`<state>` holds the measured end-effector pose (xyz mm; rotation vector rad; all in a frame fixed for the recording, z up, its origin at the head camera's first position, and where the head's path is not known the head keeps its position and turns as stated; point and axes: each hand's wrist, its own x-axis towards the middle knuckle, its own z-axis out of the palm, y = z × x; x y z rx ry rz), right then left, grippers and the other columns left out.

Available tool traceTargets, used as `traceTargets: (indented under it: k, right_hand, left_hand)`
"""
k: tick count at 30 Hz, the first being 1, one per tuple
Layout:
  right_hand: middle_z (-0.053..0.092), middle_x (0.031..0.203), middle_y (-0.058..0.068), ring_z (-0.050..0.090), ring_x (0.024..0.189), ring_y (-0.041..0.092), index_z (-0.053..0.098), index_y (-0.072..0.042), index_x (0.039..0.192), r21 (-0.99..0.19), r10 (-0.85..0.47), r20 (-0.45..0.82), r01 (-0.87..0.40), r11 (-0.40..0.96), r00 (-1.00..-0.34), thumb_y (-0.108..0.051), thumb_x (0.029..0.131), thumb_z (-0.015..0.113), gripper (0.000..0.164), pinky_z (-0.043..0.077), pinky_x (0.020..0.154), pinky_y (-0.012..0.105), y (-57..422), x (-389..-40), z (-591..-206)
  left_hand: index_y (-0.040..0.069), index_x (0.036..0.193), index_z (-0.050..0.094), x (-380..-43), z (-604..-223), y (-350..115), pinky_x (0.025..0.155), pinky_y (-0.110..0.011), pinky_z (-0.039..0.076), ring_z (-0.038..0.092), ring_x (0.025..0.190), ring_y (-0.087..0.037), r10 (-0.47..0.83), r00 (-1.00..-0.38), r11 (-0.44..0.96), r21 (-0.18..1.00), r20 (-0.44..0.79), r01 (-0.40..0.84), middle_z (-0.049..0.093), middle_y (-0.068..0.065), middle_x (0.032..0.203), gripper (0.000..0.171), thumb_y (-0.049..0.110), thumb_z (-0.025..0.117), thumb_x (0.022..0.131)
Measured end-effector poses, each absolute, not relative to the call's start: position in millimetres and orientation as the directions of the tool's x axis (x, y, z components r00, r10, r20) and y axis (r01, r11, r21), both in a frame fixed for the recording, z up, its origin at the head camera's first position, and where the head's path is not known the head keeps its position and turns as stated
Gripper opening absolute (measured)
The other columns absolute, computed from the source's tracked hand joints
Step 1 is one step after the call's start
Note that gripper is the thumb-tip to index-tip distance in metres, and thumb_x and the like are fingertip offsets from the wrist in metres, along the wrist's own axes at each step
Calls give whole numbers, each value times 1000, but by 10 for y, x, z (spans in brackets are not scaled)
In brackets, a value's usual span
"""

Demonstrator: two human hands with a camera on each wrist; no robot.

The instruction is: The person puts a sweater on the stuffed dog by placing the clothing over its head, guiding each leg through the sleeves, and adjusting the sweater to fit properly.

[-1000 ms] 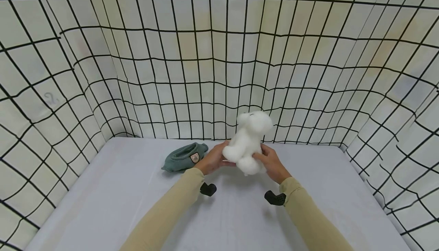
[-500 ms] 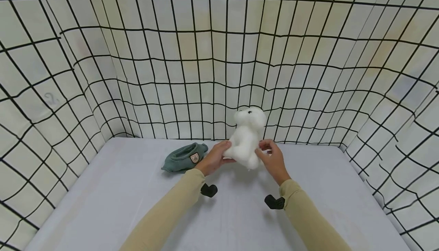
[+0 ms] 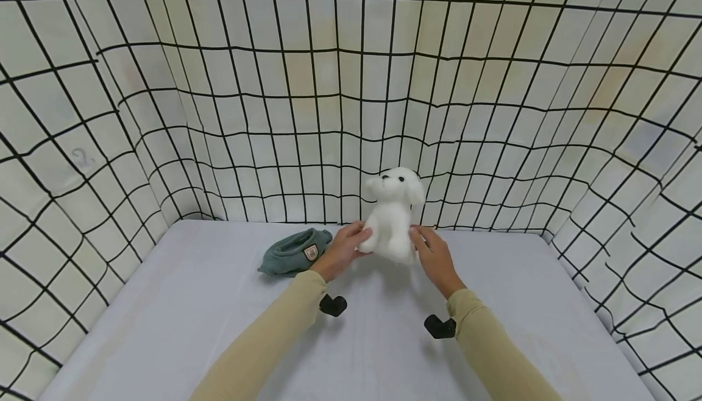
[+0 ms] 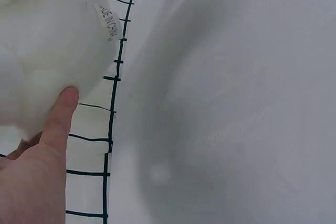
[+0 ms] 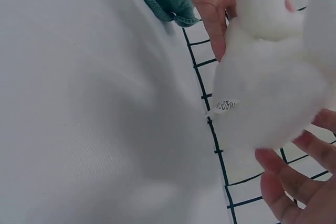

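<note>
A white plush dog [image 3: 390,212] is held upright over the far part of the table, its dark eyes and nose showing in the head view. My left hand [image 3: 347,248] grips its lower left side, thumb in front and fingers behind. On the opposite side, my right hand [image 3: 435,256] holds the dog low on the body with its fingertips. A printed cloth label [image 4: 109,23] sticks out from the dog's underside in the left wrist view. Close beside my left hand lies a teal knitted garment [image 3: 287,255] with a small patch [image 3: 311,252].
The white table [image 3: 378,352] ends at a black grid net [image 3: 307,139] over pale sheeting, which rises at the back and both sides. A black wrist mount [image 3: 333,305] hangs under my left wrist and another black mount [image 3: 440,326] under my right.
The dog has turned and tipped upright, so its face now shows. My right fingers have shifted along its side, while my left hand keeps its grip. The teal garment has stayed put.
</note>
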<state>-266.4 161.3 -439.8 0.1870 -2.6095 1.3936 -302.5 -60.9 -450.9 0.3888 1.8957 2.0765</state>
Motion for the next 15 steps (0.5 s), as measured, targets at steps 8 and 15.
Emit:
traceTargets:
  k: [8,15]
  right_hand:
    - [33,155,13,47,126,34,25,-17,154,-919,-166,-17,-50,392,-986,-46,101,36,61,52,91,43,1597,-2665,-4356]
    - [32,155,15,45,131,35,21,-17,155,-937,-203,-35,-39,348,-979,-27,95,42,64,47,98,50,1590,-2665,-4352]
  left_hand:
    - [12,133,53,-2983,-4470,-644,94,-39,51,58,105,-16,378,-926,-16,1000,24,19,50,-11,132,38,28,55,99]
    - [16,134,55,-2969,-4457,-654,98,-39,49,56,117,-20,364,-932,53,998,11,33,50,-7,138,41,29,62,95]
